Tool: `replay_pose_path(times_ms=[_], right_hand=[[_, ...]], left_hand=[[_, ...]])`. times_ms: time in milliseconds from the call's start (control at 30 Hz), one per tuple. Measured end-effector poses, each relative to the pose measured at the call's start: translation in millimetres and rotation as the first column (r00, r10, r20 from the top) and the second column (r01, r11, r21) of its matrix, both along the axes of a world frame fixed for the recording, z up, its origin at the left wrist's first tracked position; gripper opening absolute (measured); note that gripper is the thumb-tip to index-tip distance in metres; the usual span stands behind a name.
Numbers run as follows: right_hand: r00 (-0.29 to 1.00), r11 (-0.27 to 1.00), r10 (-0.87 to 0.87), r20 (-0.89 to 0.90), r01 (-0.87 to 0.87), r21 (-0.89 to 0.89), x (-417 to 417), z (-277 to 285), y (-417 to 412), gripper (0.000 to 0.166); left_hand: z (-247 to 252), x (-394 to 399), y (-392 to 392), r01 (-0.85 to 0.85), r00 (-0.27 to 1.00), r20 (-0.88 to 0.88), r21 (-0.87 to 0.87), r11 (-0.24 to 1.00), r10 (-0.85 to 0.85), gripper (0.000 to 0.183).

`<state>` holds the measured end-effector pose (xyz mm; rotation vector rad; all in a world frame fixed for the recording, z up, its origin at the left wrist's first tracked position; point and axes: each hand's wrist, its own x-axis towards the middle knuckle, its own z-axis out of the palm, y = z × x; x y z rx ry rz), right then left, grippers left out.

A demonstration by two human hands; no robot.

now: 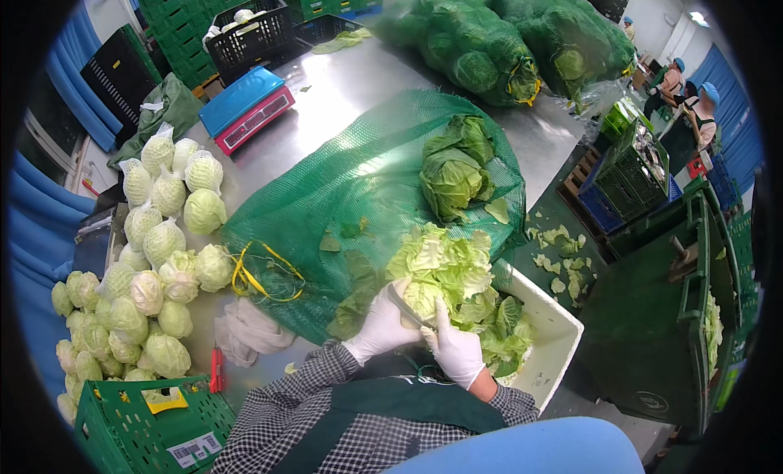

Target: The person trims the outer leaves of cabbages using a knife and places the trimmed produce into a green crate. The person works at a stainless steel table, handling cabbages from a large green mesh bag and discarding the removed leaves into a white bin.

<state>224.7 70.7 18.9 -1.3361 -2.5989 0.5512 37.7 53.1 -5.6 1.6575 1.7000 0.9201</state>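
My gloved left hand [384,323] grips a pale, trimmed cabbage head [423,298] from its left side. A curved grey knife blade [408,309] lies between the left hand and the cabbage. The blade's lower end meets my gloved right hand [457,350], which hides the handle; its index finger rests against the cabbage. Loose light-green cabbage leaves [441,254] fan out just beyond. Under the right forearm, a white foam box [553,342] holds cut leaves. A whole cabbage with dark outer leaves [456,171] sits farther off on a green mesh sack [342,168].
Trimmed cabbages [125,327], some in foam netting, crowd the left side. Nearby are a scale [248,107], a cloth [252,332], a red-handled tool [216,369] and a green crate [147,428]. Full mesh sacks [456,42] lie behind; a green bin [642,333] stands right. People [697,122] work beyond.
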Motion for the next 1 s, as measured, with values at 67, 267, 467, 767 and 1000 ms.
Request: replay_pose_path(times_ms=[67,267,467,767,1000], right_hand=[[0.999,0.998,-0.014,0.041,0.017,-0.062,-3,9,5,0.063],[0.944,0.951,-0.230,-0.239,0.165,-0.262,20,13,28,0.050],[1.000,0.995,-0.011,-0.014,0.010,-0.097,5,7,6,0.065],[0.967,0.991,-0.082,-0.243,0.053,-0.122,16,8,23,0.042],[0.970,0.990,-0.144,-0.194,0.140,-0.034,5,4,24,0.046]], left_hand=[[1,0,-1,-0.022,1.000,0.019,0.003,1.000,0.022,0.103],[-3,2,-5,-0.026,0.997,-0.077,0.067,0.997,0.031,0.099],[11,7,2,-0.012,0.998,-0.061,0.005,1.000,0.012,0.101],[-1,6,-3,-0.006,0.985,-0.173,0.029,1.000,0.011,0.103],[2,8,-2,-0.004,0.979,-0.202,0.041,0.999,0.013,0.099]])
